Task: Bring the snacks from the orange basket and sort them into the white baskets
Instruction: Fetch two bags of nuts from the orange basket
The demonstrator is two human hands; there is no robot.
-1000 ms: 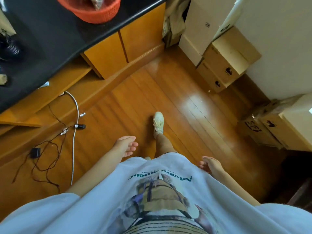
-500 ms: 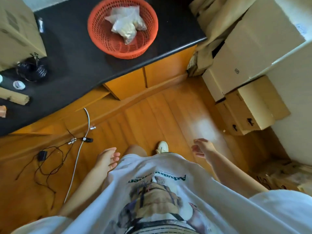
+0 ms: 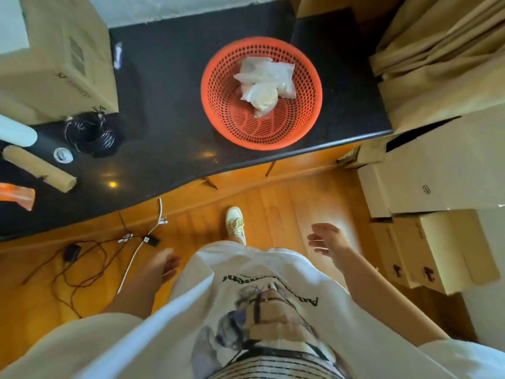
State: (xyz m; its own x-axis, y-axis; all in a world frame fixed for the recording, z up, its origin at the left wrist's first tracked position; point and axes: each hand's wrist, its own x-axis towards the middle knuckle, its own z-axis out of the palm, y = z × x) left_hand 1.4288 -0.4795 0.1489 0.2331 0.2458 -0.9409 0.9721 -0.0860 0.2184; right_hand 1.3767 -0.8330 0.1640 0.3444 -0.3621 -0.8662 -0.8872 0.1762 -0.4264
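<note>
Head view: person has closed in on the black counter (image 3: 169, 110). A second back only the near rim of the orange basket (image 3: 261, 93) showed at the top edge; half a second back it was fully in frame but high up; now it sits mid-frame, whole, near the counter's front edge. So the approach leg looks nearly done, pickup not started.

Cardboard boxes (image 3: 426, 192) stacked along the right wall, one more box (image 3: 58, 56) on the counter's left end. No white baskets in frame, so the drop-off is somewhere else.

Snacks (image 3: 263, 84): a small heap of clear bags, pale contents, lying in the far half of the basket. Count unclear, they overlap.

Right hand (image 3: 329, 239) has swung forward and up from hip level, fingers spread and loose, holding nothing, well short of the counter. Left hand (image 3: 164, 262) is low by the thigh, motion-blurred; fingers seem relaxed, nothing in it.

One shoe (image 3: 235, 222) stepped forward, close to the cabinet base. Loose cables (image 3: 131, 243) on the floor to the left, off the walking line.

My read: next is a right-hand reach over the rim. Bags look slippery and piled, so grabbing one may drag another.
</note>
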